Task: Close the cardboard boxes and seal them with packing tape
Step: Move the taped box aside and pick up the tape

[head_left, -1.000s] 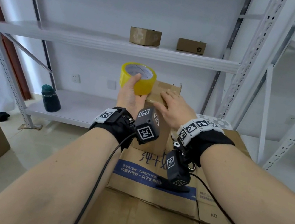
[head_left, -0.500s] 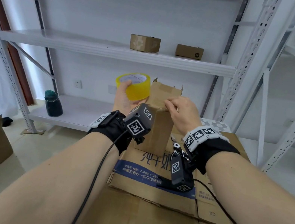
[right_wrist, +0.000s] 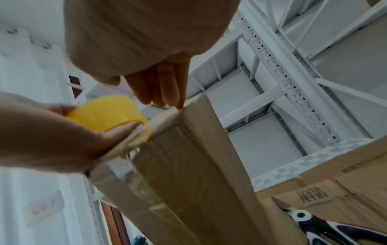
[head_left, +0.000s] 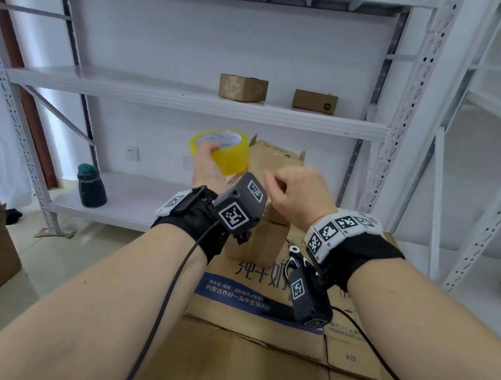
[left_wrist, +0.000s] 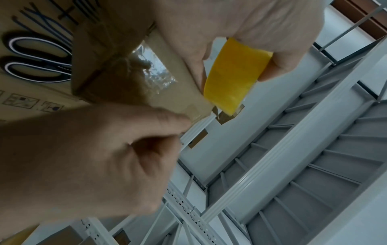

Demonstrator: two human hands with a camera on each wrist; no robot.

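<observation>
While the left hand (head_left: pixel 209 170) grips the yellow tape roll (head_left: pixel 221 150) | small cardboard box (head_left: pixel 275 164) stands upright on the large carton (head_left: pixel 244 369) (top flap up) | right hand (head_left: pixel 300 193) curled, grasp unclear, beside the box's top.

Both forearms reach forward, side by side, black straps and tagged camera modules on the wrists. Left hand (head_left: pixel 209 170) is raised with palm up, fingers and thumb curled round the tape roll (head_left: pixel 222 150). Right hand (head_left: pixel 300 195) is level with it, just beside, fingers curled loosely, fingertips (right_wrist: pixel 167 99) pointing down.
</observation>
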